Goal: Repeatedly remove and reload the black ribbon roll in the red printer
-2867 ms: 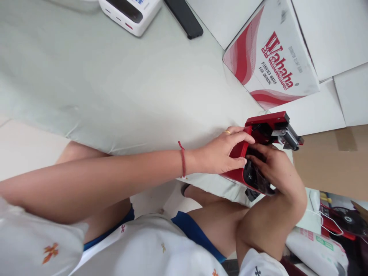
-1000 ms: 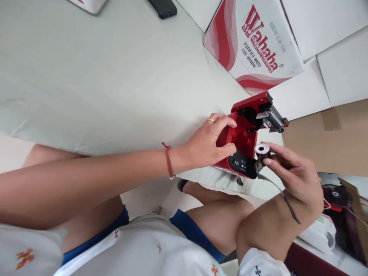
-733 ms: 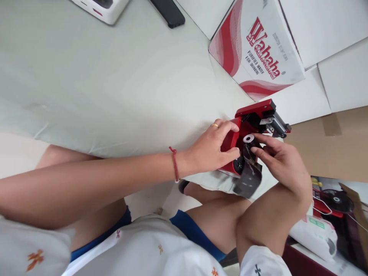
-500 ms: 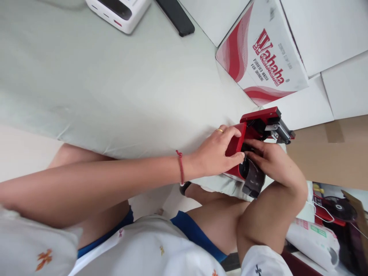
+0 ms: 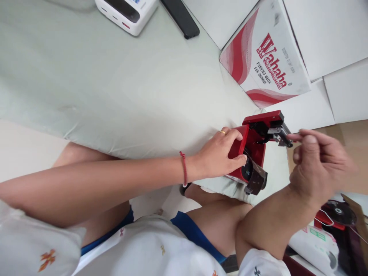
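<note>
Working the raised lid (image 5: 263, 118) seems the step in hand, the next move calling for a steady red box (image 5: 260, 148), which the left hand (image 5: 217, 155) clasps on the desk (image 5: 129, 88), though I cannot tell whether the right hand (image 5: 319, 166) pinches the lid

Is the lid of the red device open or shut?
Open: the lid stands away from the body of the red device, leaving its red interior visible.

Right hand (image 5: 319, 166) out of the red machine (image 5: 236, 148) (dark film (image 5: 257, 181) let go), now at the black roller (image 5: 284, 139)
</note>
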Demonstrator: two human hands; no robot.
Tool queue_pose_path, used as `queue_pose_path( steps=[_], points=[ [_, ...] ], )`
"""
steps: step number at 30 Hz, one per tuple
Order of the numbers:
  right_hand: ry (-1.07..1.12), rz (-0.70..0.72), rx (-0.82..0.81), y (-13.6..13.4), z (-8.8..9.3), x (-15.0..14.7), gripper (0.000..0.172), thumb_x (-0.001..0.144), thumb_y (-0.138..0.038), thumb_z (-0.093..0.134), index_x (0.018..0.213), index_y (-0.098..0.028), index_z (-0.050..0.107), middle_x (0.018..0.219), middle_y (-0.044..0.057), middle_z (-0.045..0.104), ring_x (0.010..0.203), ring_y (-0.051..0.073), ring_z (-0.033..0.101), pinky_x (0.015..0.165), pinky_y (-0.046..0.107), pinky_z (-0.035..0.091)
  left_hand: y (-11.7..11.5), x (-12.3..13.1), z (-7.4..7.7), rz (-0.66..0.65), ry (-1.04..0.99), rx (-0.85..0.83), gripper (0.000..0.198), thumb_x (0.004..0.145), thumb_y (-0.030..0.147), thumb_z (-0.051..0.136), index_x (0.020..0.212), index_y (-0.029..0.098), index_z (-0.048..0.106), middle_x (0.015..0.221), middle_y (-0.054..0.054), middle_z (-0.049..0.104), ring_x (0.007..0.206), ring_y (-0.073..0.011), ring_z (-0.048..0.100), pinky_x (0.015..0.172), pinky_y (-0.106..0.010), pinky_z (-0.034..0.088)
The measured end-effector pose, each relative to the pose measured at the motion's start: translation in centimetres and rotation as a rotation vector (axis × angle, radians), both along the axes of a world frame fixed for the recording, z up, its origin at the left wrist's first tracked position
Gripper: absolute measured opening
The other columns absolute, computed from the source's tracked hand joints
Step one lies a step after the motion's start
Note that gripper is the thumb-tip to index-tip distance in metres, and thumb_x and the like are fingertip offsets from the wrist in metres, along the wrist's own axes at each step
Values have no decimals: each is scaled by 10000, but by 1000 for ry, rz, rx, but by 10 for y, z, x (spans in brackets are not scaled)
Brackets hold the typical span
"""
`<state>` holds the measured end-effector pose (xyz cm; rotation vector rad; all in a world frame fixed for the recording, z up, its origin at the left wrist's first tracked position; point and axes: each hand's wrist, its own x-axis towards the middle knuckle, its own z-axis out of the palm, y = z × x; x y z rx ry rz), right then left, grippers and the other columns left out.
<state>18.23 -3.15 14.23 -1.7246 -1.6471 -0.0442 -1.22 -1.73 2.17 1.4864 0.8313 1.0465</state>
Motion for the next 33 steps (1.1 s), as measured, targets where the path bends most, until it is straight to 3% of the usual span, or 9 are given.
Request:
queue_pose_path(
  steps=[4,6,10,13,16,19,24,28,33],
  points=[
    [-234,29,17,11,-12,11,506,1073,-493,593,1507,-247,677,1480,146,699,1326,372,666,1166,593,514,-3,1,-2,43,-6,48,325,902,288,660,1211,217,588,1328,-150,642,1252,-303,652,1147,-521,555],
    [-291,66,-51,15,-16,17,527,1098,-486,555,1546,-224,650,1494,144,698,1424,349,621,1242,581,466,-7,1,-2,75,-24,211,423,877,244,655,1295,192,611,1462,-201,604,1414,-334,591,1240,-548,496],
    [-287,110,-98,16,-20,24,498,1122,-499,500,1474,-218,712,1406,145,748,1369,310,670,1211,558,502,-16,1,-5,32,60,747,587,832,157,646,1407,271,652,1641,-119,568,1649,-319,401,1353,-576,363],
    [-313,109,-56,12,-21,25,516,1113,-528,512,1448,-200,729,1345,147,770,1300,300,703,1158,545,538,-20,7,-12,110,141,1069,402,965,129,587,1307,281,733,1490,-39,723,1564,-280,528,1354,-586,346],
    [-305,86,-97,4,-16,23,497,1097,-524,561,1449,-215,727,1326,134,774,1239,285,739,1130,521,569,-23,14,-16,187,104,1230,252,1057,128,583,1013,253,798,1159,28,845,1331,-220,701,1276,-506,461],
    [-339,59,-181,-10,-6,19,443,1069,-493,628,1390,-221,765,1251,109,805,1173,283,775,1087,471,603,-24,15,-14,222,32,1257,264,1070,148,627,900,257,798,1003,77,851,1170,-169,757,1183,-429,544],
    [-450,105,-316,-34,8,13,360,1070,-483,622,1233,-246,838,1177,62,847,1053,251,813,948,372,631,-24,11,-10,250,-1,1263,240,1068,168,648,915,264,807,1020,90,860,1191,-160,761,1171,-404,557],
    [-554,224,-502,-45,13,9,394,1087,-472,563,1257,-255,844,1135,41,860,876,222,836,692,304,609,-23,10,-9,287,26,1180,220,1084,176,597,1166,242,790,1260,36,849,1301,-169,725,1244,-408,499],
    [-692,232,-465,-41,14,5,411,1091,-466,545,1196,-248,877,765,22,829,468,169,672,451,298,425,-12,5,-8,226,137,845,420,1044,73,465,1406,157,662,1330,-68,822,1366,-203,703,1311,-448,403]
  ],
)
